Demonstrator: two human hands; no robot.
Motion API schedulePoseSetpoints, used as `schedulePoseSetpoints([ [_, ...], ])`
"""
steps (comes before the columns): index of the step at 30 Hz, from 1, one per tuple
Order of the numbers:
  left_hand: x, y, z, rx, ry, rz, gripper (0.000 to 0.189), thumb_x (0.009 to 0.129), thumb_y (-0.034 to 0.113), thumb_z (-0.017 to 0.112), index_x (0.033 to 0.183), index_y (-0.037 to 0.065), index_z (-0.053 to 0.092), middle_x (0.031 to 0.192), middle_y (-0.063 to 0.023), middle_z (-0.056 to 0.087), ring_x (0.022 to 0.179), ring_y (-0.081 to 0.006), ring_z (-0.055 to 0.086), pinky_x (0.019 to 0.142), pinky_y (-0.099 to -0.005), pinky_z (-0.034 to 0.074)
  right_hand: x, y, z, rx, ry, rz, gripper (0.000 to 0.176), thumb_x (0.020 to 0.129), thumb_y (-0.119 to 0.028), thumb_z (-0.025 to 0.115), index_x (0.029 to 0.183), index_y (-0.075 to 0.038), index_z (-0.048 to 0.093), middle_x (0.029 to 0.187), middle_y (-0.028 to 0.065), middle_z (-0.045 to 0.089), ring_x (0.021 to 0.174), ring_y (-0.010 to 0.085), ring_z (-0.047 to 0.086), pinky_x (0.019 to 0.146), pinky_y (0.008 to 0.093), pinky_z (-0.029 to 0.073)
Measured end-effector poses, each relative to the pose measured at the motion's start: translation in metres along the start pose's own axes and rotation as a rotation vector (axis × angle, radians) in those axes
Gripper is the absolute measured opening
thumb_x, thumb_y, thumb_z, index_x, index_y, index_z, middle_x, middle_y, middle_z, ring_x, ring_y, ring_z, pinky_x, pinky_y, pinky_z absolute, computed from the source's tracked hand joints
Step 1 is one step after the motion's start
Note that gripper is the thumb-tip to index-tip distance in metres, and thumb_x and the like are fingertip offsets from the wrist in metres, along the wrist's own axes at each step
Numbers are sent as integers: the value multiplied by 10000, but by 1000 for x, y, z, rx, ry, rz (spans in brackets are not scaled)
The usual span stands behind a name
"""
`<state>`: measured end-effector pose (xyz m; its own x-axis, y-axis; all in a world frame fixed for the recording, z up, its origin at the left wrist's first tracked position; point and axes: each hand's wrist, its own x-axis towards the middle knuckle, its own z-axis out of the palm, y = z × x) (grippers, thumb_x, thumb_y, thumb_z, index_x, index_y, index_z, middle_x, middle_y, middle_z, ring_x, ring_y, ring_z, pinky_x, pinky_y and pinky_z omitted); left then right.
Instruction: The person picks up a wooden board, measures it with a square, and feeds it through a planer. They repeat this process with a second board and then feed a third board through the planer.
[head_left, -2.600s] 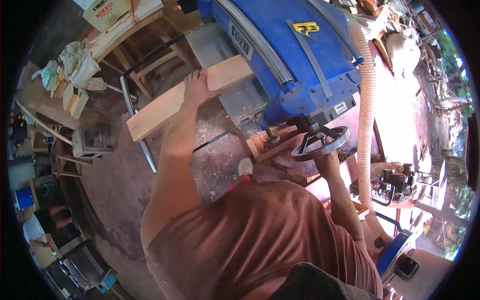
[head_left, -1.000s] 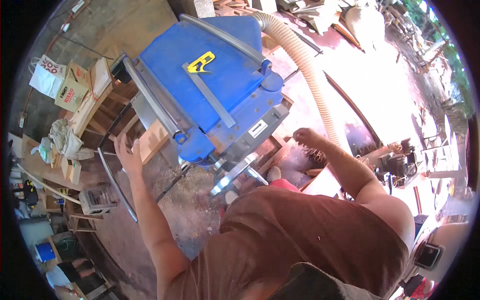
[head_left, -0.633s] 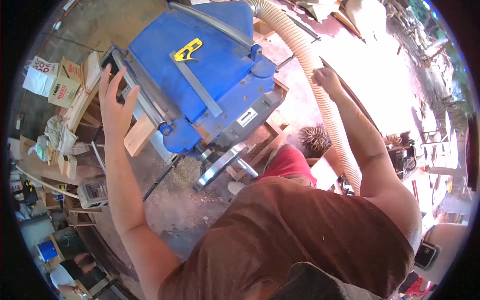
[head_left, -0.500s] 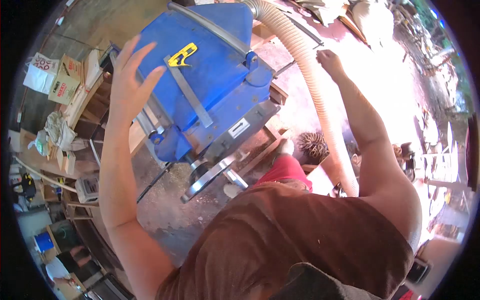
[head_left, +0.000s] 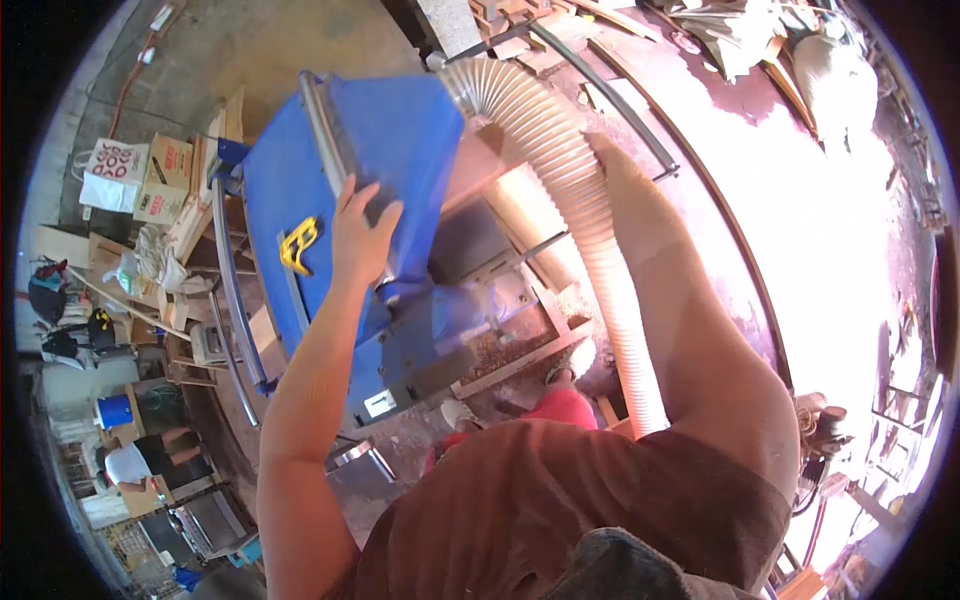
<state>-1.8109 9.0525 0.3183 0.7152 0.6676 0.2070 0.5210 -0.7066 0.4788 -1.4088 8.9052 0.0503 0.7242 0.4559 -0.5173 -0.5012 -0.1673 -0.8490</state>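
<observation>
My left hand (head_left: 362,238) is open, fingers spread over the blue machine hood (head_left: 395,140), right beside the metal tube (head_left: 326,130) that runs across it. A square with a yellow handle (head_left: 299,246) and a metal blade lies on the hood, left of that hand. My right hand (head_left: 606,160) is at the side of the ribbed clear hose (head_left: 560,150). Its fingers are hidden or washed out, so I cannot tell whether they grip the hose. The hose joins the hood's far corner and curves down toward my body.
Another metal tube (head_left: 226,260) runs along the machine's left side. A metal frame (head_left: 605,95) stands beyond the hose. Cardboard boxes (head_left: 164,180) and a white bag (head_left: 112,178) sit at the left. Another person (head_left: 135,465) bends over at the lower left. Glaring light covers the floor at right.
The view has turned, so the machine appears lower and angled differently. My left hand has moved right across the hood to the tube; my right hand has come to the hose.
</observation>
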Motion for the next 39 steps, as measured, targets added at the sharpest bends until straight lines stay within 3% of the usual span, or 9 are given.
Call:
schedulePoseSetpoints([
  [11, 4, 20, -7, 225, -97, -107, 352, 812, 166, 688, 1149, 75, 642, 1471, -134, 380, 1327, -331, 388, 1084, -406, 336, -17, -16, 16, 84, -92, 53, 389, 825, -403, 720, 870, -21, 665, 721, 61, 616, 556, 180, 548, 545, 283, 457],
  [13, 4, 19, -6, 222, -106, -121, 345, 821, 159, 681, 1152, 73, 641, 1478, -127, 373, 1348, -310, 375, 1093, -394, 330, -1, -18, 3, 300, -69, -23, 408, 885, -443, 638, 751, -58, 623, 702, 64, 615, 679, 200, 616, 709, 299, 508],
  [18, 5, 23, -6, 205, -80, -125, 346, 804, 185, 702, 1129, 79, 647, 1450, -122, 411, 1302, -335, 414, 1071, -418, 347, 13, -26, -27, 845, 108, -171, 505, 867, -425, 663, 1106, 8, 561, 1040, 152, 622, 860, 252, 637, 717, 340, 537],
  [22, 6, 20, -3, 223, -74, -105, 342, 804, 185, 702, 1123, 77, 648, 1449, -123, 413, 1303, -329, 416, 1072, -417, 348, -22, 19, 16, 222, -289, 104, 446, 947, -402, 532, 1233, -64, 580, 1060, 88, 629, 965, 241, 590, 826, 441, 499],
  [25, 7, 22, -5, 215, -93, -141, 328, 819, 158, 691, 1134, 79, 645, 1458, -117, 406, 1334, -307, 395, 1082, -401, 341, -24, 39, 15, 366, -631, -50, 432, 925, -405, 563, 1174, -54, 601, 986, 80, 631, 859, 232, 584, 779, 416, 497],
  [26, 5, 20, -4, 219, -87, -122, 330, 812, 169, 695, 1124, 73, 647, 1450, -122, 413, 1320, -317, 405, 1078, -408, 344, -40, 24, 15, 369, -634, -47, 432, 925, -405, 563, 1174, -54, 601, 986, 80, 631, 859, 232, 584, 779, 416, 497],
  [28, 7, 18, -3, 224, -70, -105, 332, 806, 180, 698, 1114, 67, 649, 1442, -127, 421, 1306, -327, 415, 1074, -416, 347, -82, -39, 16, -143, -104, -12, 424, 906, -413, 581, 1078, -26, 611, 886, 81, 630, 731, 212, 575, 716, 375, 486],
  [33, 7, 26, -6, 211, -81, -138, 321, 804, 167, 698, 1105, 65, 649, 1436, -139, 427, 1307, -329, 416, 1073, -408, 351, -6, -9, -7, 791, 52, -216, 428, 904, -453, 591, 1016, -39, 587, 868, 86, 634, 755, 190, 625, 707, 345, 515],
  [39, 6, 21, -4, 197, -68, -120, 321, 796, 154, 708, 1095, 56, 650, 1433, -149, 427, 1303, -331, 423, 1074, -403, 350, 7, 62, 23, 301, -395, -156, 402, 923, -360, 572, 1196, -65, 564, 1036, 111, 632, 913, 220, 625, 769, 336, 503],
])
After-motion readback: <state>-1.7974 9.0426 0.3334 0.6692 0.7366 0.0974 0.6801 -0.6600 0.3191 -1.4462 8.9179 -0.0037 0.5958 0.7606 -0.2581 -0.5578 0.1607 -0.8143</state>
